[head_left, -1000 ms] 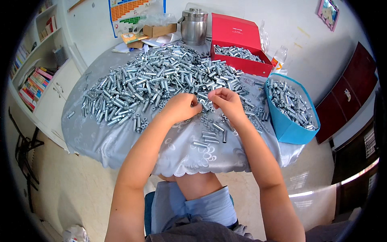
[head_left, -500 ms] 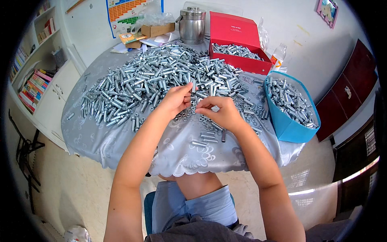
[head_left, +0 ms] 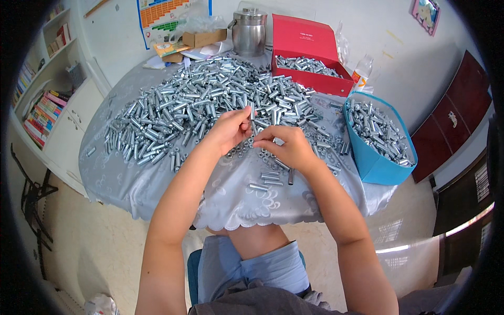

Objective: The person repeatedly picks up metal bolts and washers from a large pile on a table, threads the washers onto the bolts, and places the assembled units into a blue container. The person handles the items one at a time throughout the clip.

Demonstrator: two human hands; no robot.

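Note:
Above the near edge of a big heap of silvery metal expansion bolts (head_left: 210,86), my left hand (head_left: 231,128) is closed, pinching one expansion bolt (head_left: 252,110) upright between thumb and fingers. Just right of it and slightly lower, my right hand (head_left: 286,147) has thumb and forefinger pressed together below the bolt's lower end. Whatever those fingertips hold is too small to make out. Loose nuts (head_left: 242,149) are scattered on the cloth beneath and around both hands. A few metal cylinders (head_left: 271,177) lie nearer to me, below my right hand.
A blue fabric bin (head_left: 379,167) full of bolts stands at the right, and an open red box (head_left: 315,83) with more behind it. At the back are a steel canister (head_left: 249,34), a plastic bottle (head_left: 363,71) and a cardboard box (head_left: 206,38). A grey patterned tablecloth (head_left: 157,191) covers the table.
Both hands stay in nearly the same place. My right fingertips have shifted very slightly left, toward the bolt in my left hand.

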